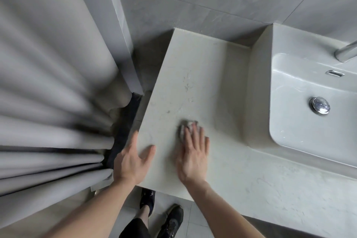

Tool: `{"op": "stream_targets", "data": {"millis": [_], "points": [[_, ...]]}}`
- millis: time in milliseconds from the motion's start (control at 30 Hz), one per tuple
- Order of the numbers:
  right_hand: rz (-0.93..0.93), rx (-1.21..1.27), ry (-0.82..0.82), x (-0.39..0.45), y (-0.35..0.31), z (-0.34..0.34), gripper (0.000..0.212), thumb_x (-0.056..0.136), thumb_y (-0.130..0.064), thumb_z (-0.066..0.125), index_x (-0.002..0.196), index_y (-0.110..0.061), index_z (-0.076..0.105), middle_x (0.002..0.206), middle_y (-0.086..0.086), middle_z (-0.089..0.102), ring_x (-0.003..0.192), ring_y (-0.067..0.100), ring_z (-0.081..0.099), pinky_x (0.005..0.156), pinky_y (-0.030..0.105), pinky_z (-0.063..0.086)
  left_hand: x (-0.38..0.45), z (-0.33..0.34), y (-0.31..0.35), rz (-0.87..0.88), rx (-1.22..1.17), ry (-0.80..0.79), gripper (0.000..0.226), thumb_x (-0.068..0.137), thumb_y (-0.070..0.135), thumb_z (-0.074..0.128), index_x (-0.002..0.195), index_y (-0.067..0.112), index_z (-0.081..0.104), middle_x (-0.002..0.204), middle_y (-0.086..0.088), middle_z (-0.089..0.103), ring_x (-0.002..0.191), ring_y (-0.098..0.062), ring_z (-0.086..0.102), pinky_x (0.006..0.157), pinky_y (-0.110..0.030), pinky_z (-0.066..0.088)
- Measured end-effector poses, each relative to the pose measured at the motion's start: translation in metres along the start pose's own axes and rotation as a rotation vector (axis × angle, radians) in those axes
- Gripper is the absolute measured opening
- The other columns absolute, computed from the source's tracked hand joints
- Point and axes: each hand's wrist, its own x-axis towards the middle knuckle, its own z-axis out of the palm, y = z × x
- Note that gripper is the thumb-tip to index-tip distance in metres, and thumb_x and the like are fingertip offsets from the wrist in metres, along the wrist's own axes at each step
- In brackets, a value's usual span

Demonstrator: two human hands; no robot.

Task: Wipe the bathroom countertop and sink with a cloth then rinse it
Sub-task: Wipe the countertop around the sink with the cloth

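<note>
2 flat hands (133,160) (193,152), right on cloth (186,128)

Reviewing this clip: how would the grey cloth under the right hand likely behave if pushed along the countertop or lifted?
The cloth looks bunched under the right hand, so it is probably soft and floppy and would droop if lifted. It seems light for its size. Pushed across the smooth countertop, it would likely slide and crumple further, not roll.

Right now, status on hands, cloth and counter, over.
Right hand flat on grey cloth, pressing it to countertop. Left hand open, braced on counter's left edge. Sink untouched. Nothing in the way.
</note>
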Motion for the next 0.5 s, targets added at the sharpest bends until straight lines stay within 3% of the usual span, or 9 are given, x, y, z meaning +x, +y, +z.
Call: {"op": "stream_targets", "data": {"millis": [100, 267, 400, 500], "points": [[-0.227, 0.074, -0.081, 0.020, -0.043, 0.019, 0.067, 0.097, -0.027, 0.047, 0.162, -0.024, 0.029, 0.172, -0.005, 0.010, 0.160, 0.022, -0.003, 0.129, 0.045, 0.002, 0.000, 0.000, 0.001, 0.024, -0.019, 0.028, 0.073, 0.088, 0.064, 0.051, 0.151, 0.035, 0.029, 0.128, -0.007, 0.068, 0.104, -0.040, 0.067, 0.082, -0.042, 0.056], [-0.347, 0.269, -0.143, 0.036, -0.046, 0.012, 0.068, 0.090, -0.002, 0.050, 0.155, -0.017, 0.043, 0.168, -0.002, 0.030, 0.158, 0.019, 0.018, 0.128, 0.042, 0.019, 0.000, 0.000, 0.002, 0.044, -0.029, 0.044, 0.064, 0.091, 0.054, 0.055, 0.149, 0.034, 0.034, 0.121, -0.011, 0.071, 0.100, -0.041, 0.067, 0.078, -0.043, 0.055], [-0.202, 0.426, 0.111, 0.042, -0.001, -0.026, 0.068, 0.088, 0.017, 0.041, 0.148, -0.011, 0.053, 0.160, -0.001, 0.044, 0.154, 0.016, 0.032, 0.125, 0.040, 0.031, 0.000, 0.002, 0.000, 0.020, -0.003, 0.025, 0.065, 0.092, 0.059, 0.048, 0.150, 0.034, 0.032, 0.123, -0.011, 0.070, 0.103, -0.041, 0.066, 0.082, -0.043, 0.055], [-0.054, 0.318, 0.302, 0.051, 0.053, -0.052, 0.064, 0.089, 0.017, 0.037, 0.146, -0.006, 0.054, 0.158, 0.004, 0.047, 0.152, 0.019, 0.034, 0.124, 0.044, 0.032, 0.001, 0.002, 0.000, 0.009, 0.014, 0.015, 0.065, 0.093, 0.061, 0.043, 0.151, 0.035, 0.028, 0.126, -0.010, 0.068, 0.104, -0.040, 0.066, 0.084, -0.043, 0.055]]}}
